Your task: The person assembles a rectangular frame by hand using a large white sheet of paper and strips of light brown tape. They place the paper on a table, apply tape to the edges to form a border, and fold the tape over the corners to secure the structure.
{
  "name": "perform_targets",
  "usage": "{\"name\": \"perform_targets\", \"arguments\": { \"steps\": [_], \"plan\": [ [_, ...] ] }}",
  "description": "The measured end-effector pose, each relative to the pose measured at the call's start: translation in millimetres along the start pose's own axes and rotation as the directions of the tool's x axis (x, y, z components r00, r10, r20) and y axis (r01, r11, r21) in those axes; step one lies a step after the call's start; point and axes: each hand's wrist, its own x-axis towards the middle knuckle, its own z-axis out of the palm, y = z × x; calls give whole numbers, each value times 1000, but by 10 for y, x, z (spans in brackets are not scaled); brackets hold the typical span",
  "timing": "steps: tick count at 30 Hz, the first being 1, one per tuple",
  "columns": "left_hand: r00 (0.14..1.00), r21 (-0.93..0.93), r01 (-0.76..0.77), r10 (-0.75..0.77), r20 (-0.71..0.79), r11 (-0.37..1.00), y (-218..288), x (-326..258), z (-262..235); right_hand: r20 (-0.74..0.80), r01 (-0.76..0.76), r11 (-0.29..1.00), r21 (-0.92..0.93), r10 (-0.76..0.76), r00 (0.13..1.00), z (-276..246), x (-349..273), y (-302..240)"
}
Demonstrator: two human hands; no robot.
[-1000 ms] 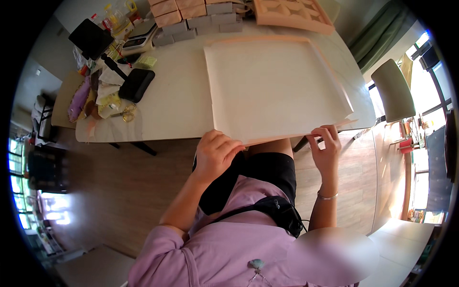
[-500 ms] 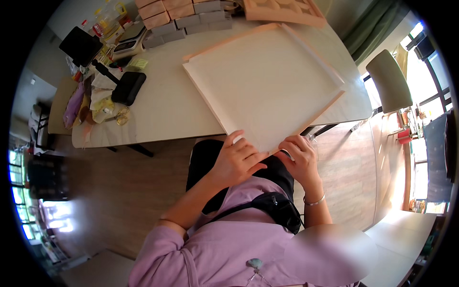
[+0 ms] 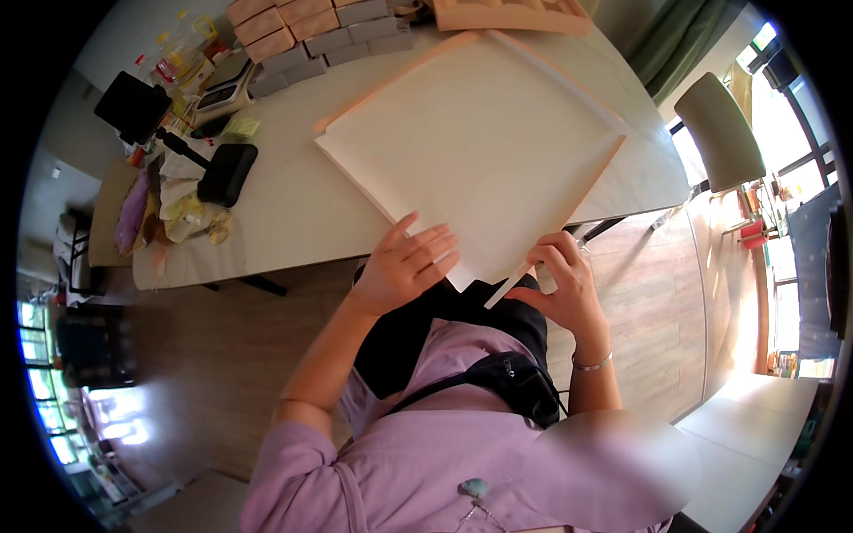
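Note:
A large shallow cardboard tray or box lid (image 3: pixel 471 151), white inside with peach-coloured outer edges, lies slantwise on the table, its near corner jutting over the front edge above my lap. At that corner the two side walls stand apart, with a gap between them. My left hand (image 3: pixel 407 266) rests at the near left wall, fingers spread and stretched over the white inside. My right hand (image 3: pixel 566 282) pinches the near right wall between thumb and fingers, close to its loose end.
Peach and grey small boxes (image 3: pixel 306 35) are stacked at the back, beside a peach divided tray (image 3: pixel 506 12). At the left stand a black stand (image 3: pixel 227 173), a scale (image 3: pixel 218 93), bottles (image 3: pixel 182 62) and scissors (image 3: pixel 219 227). A chair (image 3: pixel 720 133) stands at the right.
My left hand has let go of the near corner and moved left, its fingers opening. The corner's walls have come apart. My right hand keeps its hold on the right wall.

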Motion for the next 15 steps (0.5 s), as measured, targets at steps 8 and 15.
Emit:
{"name": "perform_targets", "arguments": {
  "steps": [8, 15],
  "plan": [
    [998, -2, -38, 38, -40, 999, 229, 282, 149, -91, 94, 993, -77, -100, 991, -121, -142, 154],
    [997, -11, -74, 74, -15, 997, 356, 200, 247, -80, 83, 995, 59, -78, 994, -155, -291, 243]
  ]
}}
